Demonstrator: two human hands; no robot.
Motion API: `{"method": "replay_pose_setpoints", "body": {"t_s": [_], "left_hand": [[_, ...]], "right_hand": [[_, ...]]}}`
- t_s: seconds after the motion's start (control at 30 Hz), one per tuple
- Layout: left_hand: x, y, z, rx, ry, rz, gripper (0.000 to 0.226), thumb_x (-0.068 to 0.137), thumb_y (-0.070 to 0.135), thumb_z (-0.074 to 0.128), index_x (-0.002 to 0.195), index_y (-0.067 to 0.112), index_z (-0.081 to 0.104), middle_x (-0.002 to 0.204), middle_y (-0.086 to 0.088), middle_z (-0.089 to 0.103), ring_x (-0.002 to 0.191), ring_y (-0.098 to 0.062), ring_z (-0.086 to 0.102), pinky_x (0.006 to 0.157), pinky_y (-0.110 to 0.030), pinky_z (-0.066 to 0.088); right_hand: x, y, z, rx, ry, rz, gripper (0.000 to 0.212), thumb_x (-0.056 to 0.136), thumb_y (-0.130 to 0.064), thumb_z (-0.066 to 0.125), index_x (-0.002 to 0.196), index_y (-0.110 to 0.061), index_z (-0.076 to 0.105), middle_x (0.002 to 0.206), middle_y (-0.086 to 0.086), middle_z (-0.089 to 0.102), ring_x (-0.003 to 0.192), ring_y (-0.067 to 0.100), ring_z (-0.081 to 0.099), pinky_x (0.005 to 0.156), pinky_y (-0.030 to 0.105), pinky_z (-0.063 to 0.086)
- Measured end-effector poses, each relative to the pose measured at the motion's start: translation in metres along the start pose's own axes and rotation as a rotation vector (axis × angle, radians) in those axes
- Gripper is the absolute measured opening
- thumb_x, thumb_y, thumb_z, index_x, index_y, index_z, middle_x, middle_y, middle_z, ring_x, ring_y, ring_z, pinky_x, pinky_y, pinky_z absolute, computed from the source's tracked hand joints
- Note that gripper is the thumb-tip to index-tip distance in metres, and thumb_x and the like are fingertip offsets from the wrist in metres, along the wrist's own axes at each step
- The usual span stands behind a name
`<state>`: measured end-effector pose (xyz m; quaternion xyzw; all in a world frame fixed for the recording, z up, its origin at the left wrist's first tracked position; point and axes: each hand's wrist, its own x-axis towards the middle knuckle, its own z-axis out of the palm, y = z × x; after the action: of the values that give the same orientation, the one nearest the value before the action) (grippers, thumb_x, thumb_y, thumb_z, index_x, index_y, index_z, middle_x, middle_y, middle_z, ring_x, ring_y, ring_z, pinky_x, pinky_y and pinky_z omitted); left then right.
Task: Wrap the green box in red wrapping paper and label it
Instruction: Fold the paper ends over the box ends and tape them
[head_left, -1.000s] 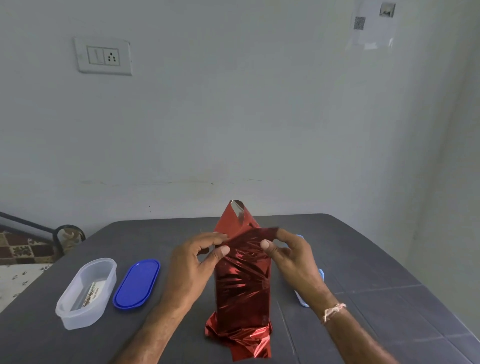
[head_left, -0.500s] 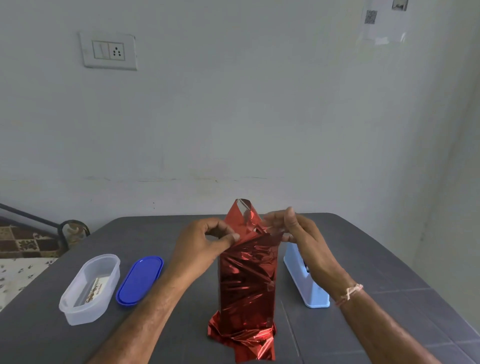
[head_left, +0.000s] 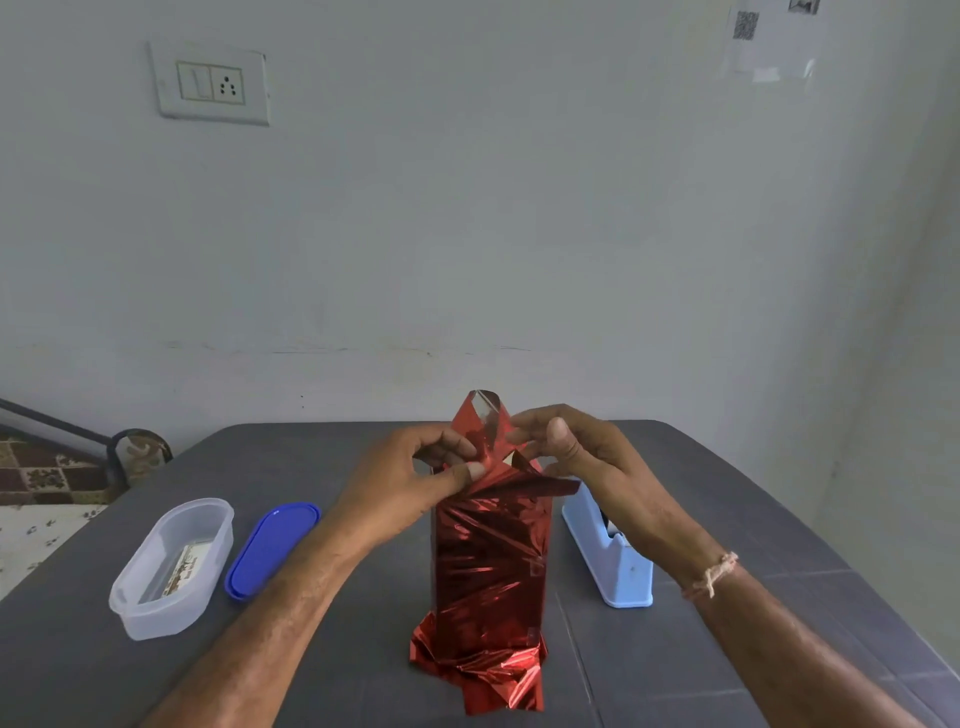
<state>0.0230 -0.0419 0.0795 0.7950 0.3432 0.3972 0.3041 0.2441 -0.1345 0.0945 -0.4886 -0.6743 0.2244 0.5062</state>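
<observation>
As left hand and right hand pinch the paper, a flap now protrudes.

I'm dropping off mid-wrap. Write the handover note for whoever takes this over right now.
Left hand pinches a top flap of the red wrapping paper; right hand pinches the opposite flap.
The paper hides the green box completely. The parcel stands upright on the table, bottom end bunched, top end open.
Tape dispenser is to its right; clear tub holding a printed card and blue lid are to its left.
Left to do: fold and tape the top, then label.
</observation>
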Motion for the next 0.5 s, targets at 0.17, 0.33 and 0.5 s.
{"method": "replay_pose_setpoints", "body": {"t_s": [0.17,0.33,0.5], "left_hand": [[0.001,0.000,-0.002,0.045,0.000,0.012,0.006,0.089,0.023,0.079,0.093,0.027,0.079,0.092,0.014,0.077,0.092,-0.001,0.069,0.093,-0.031,0.056],[0.004,0.000,-0.005,0.028,-0.020,0.000,0.011,0.085,0.021,0.083,0.094,0.026,0.080,0.090,0.010,0.077,0.087,-0.003,0.070,0.091,-0.029,0.056],[0.008,0.001,-0.001,0.021,-0.005,-0.011,0.010,0.083,0.018,0.085,0.090,0.023,0.079,0.086,0.007,0.077,0.082,-0.005,0.071,0.083,-0.025,0.057]], "right_hand": [[-0.007,0.006,0.000,0.063,0.010,-0.018,0.046,0.093,-0.054,0.067,0.116,-0.015,0.072,0.115,0.003,0.074,0.107,0.023,0.073,0.096,0.050,0.059],[-0.015,0.003,-0.002,-0.135,-0.027,-0.100,0.082,0.066,-0.083,0.070,0.128,-0.030,0.065,0.128,-0.015,0.067,0.121,0.009,0.064,0.099,0.035,0.053],[-0.018,0.002,0.008,-0.553,0.052,-0.215,0.076,0.074,-0.058,0.084,0.139,-0.047,0.045,0.128,-0.027,0.060,0.120,-0.005,0.056,0.098,0.023,0.050]]}}
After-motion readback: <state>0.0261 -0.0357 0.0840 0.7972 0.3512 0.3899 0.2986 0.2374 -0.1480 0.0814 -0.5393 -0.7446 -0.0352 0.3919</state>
